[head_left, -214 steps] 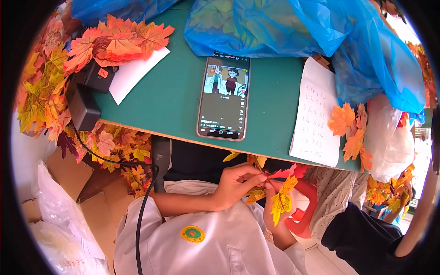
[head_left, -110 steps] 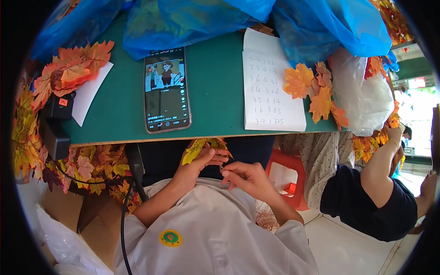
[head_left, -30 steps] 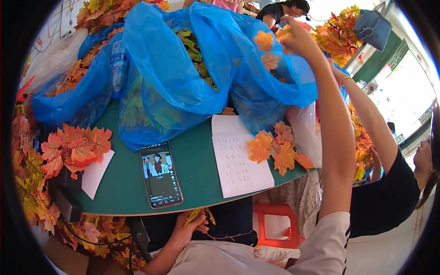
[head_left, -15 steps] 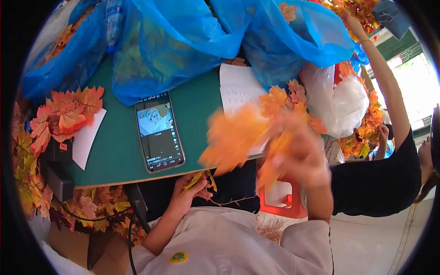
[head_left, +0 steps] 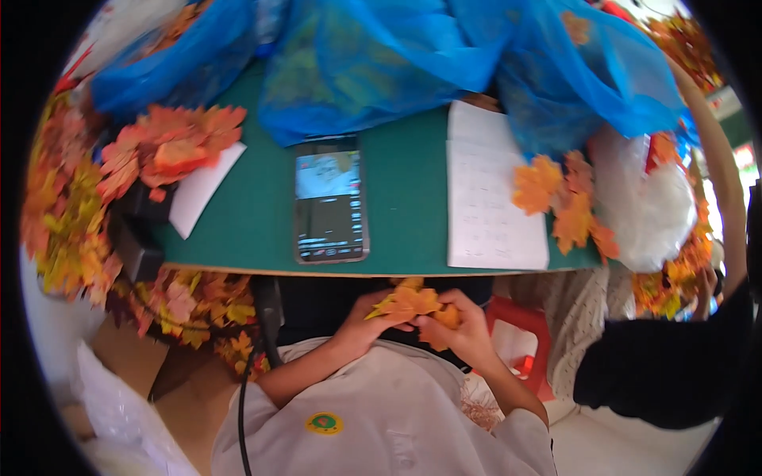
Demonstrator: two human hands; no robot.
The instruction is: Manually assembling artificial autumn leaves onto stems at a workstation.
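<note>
Both hands meet over my lap, just below the table's front edge. My left hand [head_left: 359, 327] is closed round yellow and orange artificial maple leaves [head_left: 411, 301]; the stem there is hidden by the fingers. Beside it, my right hand [head_left: 470, 332] pinches an orange maple leaf [head_left: 436, 335] against the same bunch. On the green table [head_left: 409, 214] ahead lie a phone [head_left: 330, 222] with a lit screen and a white paper sheet [head_left: 492, 210] with handwriting. Loose orange maple leaves [head_left: 537, 184] rest at the sheet's right edge.
Blue plastic bags [head_left: 373, 71] of leaves line the table's far side. Reddish leaves [head_left: 171, 147] sit on the left by a black box [head_left: 135, 246]. A white bag [head_left: 647, 206] stands at right. Another person's dark sleeve [head_left: 659, 373] and a red stool [head_left: 524, 333] are to my right.
My right hand has come down from above the table with orange leaves, joining my left hand in my lap. The head view has shifted, so the table lies further right and higher.
</note>
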